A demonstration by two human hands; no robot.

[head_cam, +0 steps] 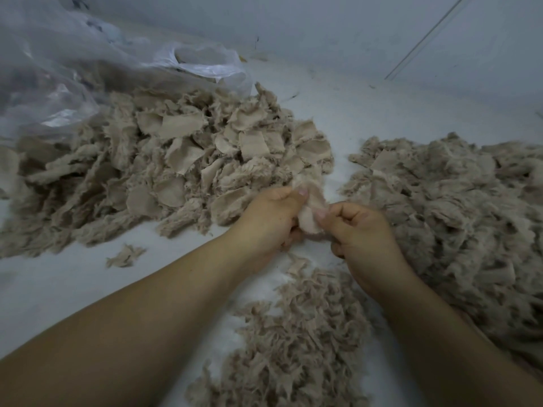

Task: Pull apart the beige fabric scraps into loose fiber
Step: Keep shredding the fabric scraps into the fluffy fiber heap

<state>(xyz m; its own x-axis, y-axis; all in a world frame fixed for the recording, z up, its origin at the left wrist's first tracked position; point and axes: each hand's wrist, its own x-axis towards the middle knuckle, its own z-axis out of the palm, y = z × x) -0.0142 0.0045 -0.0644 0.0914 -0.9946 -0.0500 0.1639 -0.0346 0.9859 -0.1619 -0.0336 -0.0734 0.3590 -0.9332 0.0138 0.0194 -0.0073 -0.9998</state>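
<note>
The pale white floor (338, 118) in front of me carries three heaps: a broad pile of flat beige fabric scraps (164, 160) to my left, a shaggier mound of pulled beige fiber (452, 207) to my right, and a smaller spread of beige shreds (296, 342) nearest me. A crumpled clear plastic bag (58, 83) lies at far left; one stray beige scrap (125, 255) lies apart.

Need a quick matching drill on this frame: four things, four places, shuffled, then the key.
Things:
1. clear plastic bag
2. big pile of flat-backed beige fabric scraps
3. single beige scrap being pulled
4. small stray beige scrap

Places:
A. alone on the white surface, near the left forearm
B. far left corner
C. pinched between left hand and right hand
D. left of centre, next to the bag

Pairs: 1-B, 2-D, 3-C, 4-A
</note>
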